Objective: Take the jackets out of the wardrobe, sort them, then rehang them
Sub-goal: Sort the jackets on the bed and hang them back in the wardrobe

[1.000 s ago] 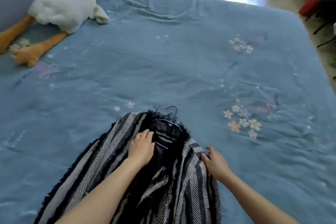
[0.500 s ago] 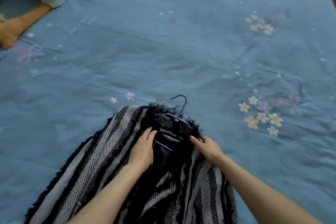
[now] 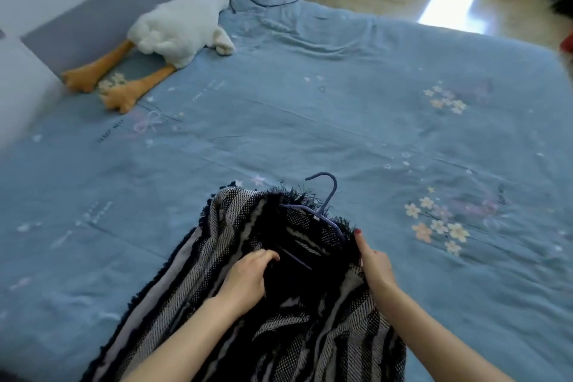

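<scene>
Head view: striped jacket [image 3: 248, 304] lies on bed [image 3: 310, 118], left hand [image 3: 248, 279] and right hand [image 3: 373, 260] each pinching its collar edges.

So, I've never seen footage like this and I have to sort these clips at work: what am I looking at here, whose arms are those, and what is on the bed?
There is no machine here. A person wears a camera on their head, so this head view looks forward and down at their own bare arms. They stand at a bed with a blue flowered cover. On it, nearest the camera, lies a black-and-white striped jacket with a blue hanger in its neck, the hook poking out on top. The left hand rests on the jacket's opening with curled fingers, seemingly gripping the fabric. The right hand pinches the jacket's shoulder edge beside the hanger. Far off, by the headboard, lies a white plush goose with orange feet, and a black cable.
</scene>
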